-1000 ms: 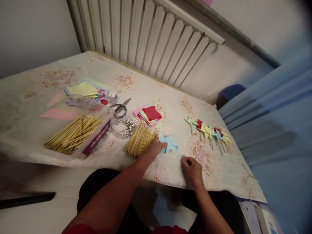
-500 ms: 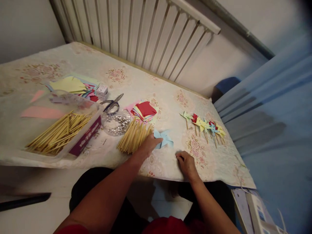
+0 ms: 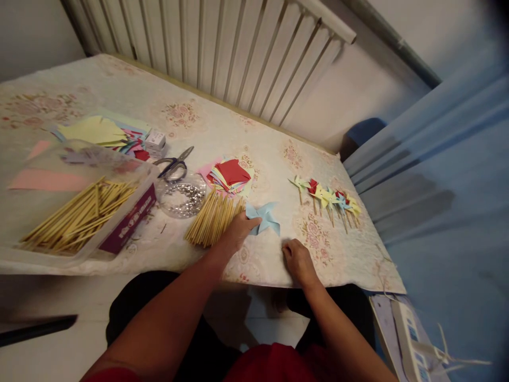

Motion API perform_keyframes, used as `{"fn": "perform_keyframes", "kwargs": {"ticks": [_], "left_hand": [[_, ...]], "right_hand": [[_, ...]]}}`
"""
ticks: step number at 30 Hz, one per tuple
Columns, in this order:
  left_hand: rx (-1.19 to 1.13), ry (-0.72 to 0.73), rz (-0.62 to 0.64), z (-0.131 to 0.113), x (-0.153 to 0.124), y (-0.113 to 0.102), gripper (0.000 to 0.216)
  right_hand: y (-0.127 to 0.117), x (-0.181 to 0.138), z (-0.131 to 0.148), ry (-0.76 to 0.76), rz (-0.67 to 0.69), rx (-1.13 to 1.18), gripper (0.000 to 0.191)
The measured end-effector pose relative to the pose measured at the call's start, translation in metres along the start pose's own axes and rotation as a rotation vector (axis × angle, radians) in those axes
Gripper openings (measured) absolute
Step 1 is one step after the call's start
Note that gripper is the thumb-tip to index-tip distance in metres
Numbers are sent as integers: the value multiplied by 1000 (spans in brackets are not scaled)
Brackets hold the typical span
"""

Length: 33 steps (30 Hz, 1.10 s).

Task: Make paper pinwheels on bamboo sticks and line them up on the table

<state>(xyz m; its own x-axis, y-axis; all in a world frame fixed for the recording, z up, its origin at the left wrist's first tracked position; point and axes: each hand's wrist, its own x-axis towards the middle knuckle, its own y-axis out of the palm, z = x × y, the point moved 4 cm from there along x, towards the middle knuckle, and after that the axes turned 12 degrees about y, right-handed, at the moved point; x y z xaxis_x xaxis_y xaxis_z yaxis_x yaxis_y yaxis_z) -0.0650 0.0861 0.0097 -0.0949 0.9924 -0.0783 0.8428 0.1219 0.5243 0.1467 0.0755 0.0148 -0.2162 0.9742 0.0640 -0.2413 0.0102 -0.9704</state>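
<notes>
Pinwheel (image 3: 265, 218): pale blue paper, held by its left edge at the near side of the bench (image 3: 131, 95); whether the bench is touched by it cannot be told.
Left hand (image 3: 240, 225): grip closed on the Pinwheel, the paper being pinched with the thumb laid on top.
Right hand (image 3: 300, 260): grip closed, the fingers curled in, placed near the Pinwheel but apart from it; whether something small is held cannot be told.
Sticks (image 3: 209, 217): laid side by side in a bundle, partly covered by the left hand and arm.
Squares (image 3: 233, 172): stacked just beyond the bundle, topped by a red one.
Dish (image 3: 185, 197): round and clear, with small silvery pieces held in it, set left of the bundle.
Scissors (image 3: 174, 165): laid just beyond the dish.
Tub (image 3: 148, 184): clear, marked with a purple label, placed farther left; more sticks are held inside.
Box (image 3: 155, 139): small, white, set beside piled paper (image 3: 93, 131).
Row (image 3: 326, 197): coloured pinwheels mounted on sticks, laid overlapping, well to the right.
</notes>
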Motion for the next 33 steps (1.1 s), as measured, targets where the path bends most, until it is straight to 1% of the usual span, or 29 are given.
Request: {"fn": "perform_keyframes", "kwargs": {"ticks": [5,9,16,19,21,23,25,27,29,31,33], "left_hand": [[0,15,0,-1,0,0,34],[32,17,-15,-4,-1,1,32],[-12,0,-16,-5,-1,1,27],[-35,15,-13,-2,0,0,27],[-33,21,-10,-1,1,0,28],[-21,18,-6,-2,1,0,29],[-12,19,-7,-3,0,1,30],[-6,32,-9,-5,-1,2,31],[9,52,-14,-7,-1,2,31],[24,69,-9,-8,-1,3,31],[35,74,3,-8,-1,3,30]], "right_hand": [[1,1,0,-17,11,-36,18],[0,1,2,3,13,-69,18],[0,0,4,30,-13,-83,18],[0,2,1,75,-4,-5,16],[-3,4,-2,154,18,91,15],[-13,5,-1,243,6,211,15],[-28,7,8,283,-64,341,15],[-47,8,27,227,-158,430,15],[-61,9,50,112,-225,469,14],[-69,12,71,-3,-285,482,14],[-69,15,85,-87,-330,475,14]]}}
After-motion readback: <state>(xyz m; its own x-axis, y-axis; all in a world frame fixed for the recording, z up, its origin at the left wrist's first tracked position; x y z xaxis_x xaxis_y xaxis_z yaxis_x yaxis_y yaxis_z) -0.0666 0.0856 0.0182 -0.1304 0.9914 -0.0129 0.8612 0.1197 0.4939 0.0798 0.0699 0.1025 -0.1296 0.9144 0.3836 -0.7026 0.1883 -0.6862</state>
